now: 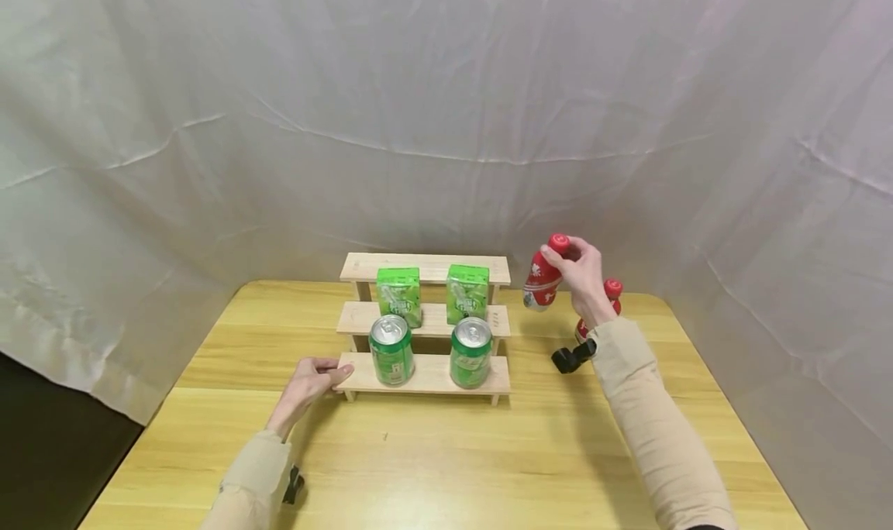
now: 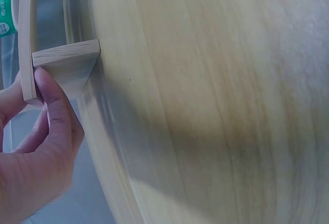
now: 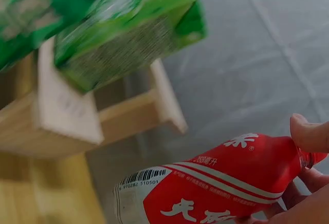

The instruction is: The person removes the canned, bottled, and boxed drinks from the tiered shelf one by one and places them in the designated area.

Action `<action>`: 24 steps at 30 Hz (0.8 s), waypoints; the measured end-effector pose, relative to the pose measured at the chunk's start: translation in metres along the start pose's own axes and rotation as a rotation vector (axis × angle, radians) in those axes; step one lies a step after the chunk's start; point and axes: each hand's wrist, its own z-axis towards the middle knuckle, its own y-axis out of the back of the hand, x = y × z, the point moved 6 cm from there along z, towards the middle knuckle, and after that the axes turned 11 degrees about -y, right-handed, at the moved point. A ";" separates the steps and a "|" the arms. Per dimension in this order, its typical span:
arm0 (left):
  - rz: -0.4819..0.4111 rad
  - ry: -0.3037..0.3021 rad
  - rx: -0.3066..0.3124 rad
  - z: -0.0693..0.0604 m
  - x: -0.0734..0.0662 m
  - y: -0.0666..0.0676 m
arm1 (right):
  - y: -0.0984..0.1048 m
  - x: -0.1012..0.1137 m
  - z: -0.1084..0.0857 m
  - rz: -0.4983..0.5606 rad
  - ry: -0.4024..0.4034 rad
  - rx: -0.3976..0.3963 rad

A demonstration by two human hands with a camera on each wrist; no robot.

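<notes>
My right hand (image 1: 580, 274) grips a red bottle (image 1: 542, 280) near its cap and holds it tilted in the air, right of a three-step wooden rack (image 1: 425, 268). In the right wrist view the bottle (image 3: 221, 183) shows white lettering and a barcode. At the rack's lower left corner, my left hand (image 1: 312, 383) pinches the end of the bottom step (image 2: 28, 39) between thumb and fingers. Two green cans (image 1: 391, 352) stand on the bottom step. Two green drink cartons (image 1: 467, 294) stand on the middle step.
A second red bottle (image 1: 613, 288) stands on the wooden table (image 1: 432, 468), partly hidden behind my right hand and sleeve. A pale curtain (image 1: 446, 127) hangs behind the table and along its sides.
</notes>
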 end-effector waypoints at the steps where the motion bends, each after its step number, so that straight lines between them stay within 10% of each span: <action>1: 0.004 0.001 -0.001 0.000 0.000 0.000 | 0.001 -0.006 0.003 0.000 -0.009 0.001; 24: 0.033 -0.004 -0.030 -0.001 0.000 0.000 | 0.005 -0.076 0.025 -0.120 -0.101 -0.018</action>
